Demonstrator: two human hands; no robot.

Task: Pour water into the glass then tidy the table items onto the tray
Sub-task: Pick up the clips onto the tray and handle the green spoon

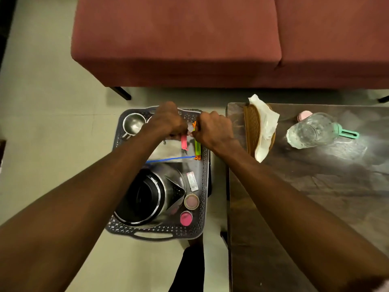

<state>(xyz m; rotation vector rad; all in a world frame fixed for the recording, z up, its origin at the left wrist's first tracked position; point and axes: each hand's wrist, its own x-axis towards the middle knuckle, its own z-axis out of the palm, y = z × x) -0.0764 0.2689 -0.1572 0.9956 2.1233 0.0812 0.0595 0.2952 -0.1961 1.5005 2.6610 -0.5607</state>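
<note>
A grey plastic tray [205, 186] stands on a low stool left of the table. It holds a steel kettle [147, 192], a steel cup [133, 123], a clear zip bag [168, 151] with a blue strip, a blister pack [192, 181] and two small pink-lidded jars [191, 201]. Both my hands hover over the tray's far end with fingers curled. My left hand [166, 121] pinches a pink clip [183, 142]. My right hand [214, 129] pinches a green and orange clip [197, 147]. A clear water bottle [311, 130] with a teal lid is on the table.
The dark wooden table [315, 207] at the right carries a brown woven basket [252, 125] with a white tissue [266, 125] and a small pink cap [304, 114]. A maroon sofa [189, 39] fills the far side. Pale floor lies to the left.
</note>
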